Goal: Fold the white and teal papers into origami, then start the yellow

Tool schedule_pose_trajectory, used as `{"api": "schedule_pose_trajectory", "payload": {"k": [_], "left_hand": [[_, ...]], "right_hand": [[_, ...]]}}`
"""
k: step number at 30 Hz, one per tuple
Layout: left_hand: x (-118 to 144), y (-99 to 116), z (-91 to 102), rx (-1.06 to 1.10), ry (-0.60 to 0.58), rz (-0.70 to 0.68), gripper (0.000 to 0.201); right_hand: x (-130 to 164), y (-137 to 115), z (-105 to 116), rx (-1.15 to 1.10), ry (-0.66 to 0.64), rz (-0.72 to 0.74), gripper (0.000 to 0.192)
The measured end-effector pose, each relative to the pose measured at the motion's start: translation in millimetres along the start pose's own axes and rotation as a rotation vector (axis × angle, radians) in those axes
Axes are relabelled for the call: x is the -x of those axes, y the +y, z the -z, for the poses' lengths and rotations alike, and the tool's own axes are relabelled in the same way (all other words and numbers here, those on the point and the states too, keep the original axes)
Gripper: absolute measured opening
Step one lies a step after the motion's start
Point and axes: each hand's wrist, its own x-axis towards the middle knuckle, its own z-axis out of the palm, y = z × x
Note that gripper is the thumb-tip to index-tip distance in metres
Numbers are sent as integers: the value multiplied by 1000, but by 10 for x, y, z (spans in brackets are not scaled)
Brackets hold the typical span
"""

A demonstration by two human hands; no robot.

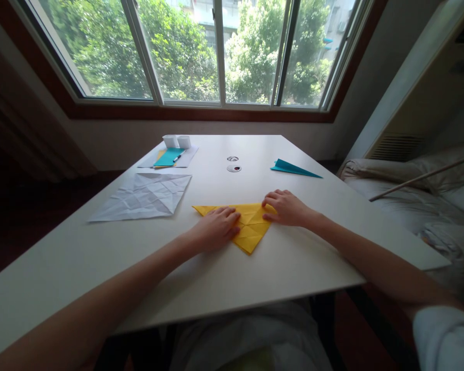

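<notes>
A yellow sheet of paper point(249, 232), folded into a triangle with one point towards me, lies on the white table point(201, 288). Crease lines cross its surface. My left hand point(218, 226) rests flat over its left part, fingers stretched out. At the right corner, my right hand point(284, 208) has its fingers and thumb bent around the paper's edge; the corner itself is hidden under them.
A creased white paper sheet point(147, 198) lies to the left. Behind it are teal paper point(169, 157), a pen point(179, 156) and small white boxes point(177, 141). A folded teal paper plane point(296, 168) lies at right. Two round inserts point(234, 168) sit mid-table.
</notes>
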Motion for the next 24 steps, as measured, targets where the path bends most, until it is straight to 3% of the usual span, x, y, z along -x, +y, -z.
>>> {"api": "schedule_pose_trajectory", "payload": {"k": [8,14,24], "left_hand": [[44,66,-34,16,-88,118,70],[30,26,-49,66,-194,188,85],[8,22,12,50,-211,256,92]], "right_hand": [[62,-405,-130,-232,-62,77,72],[67,-361,-174,-269,-205,24,85],[54,-250,-218,-305,-311,-35,97]]}}
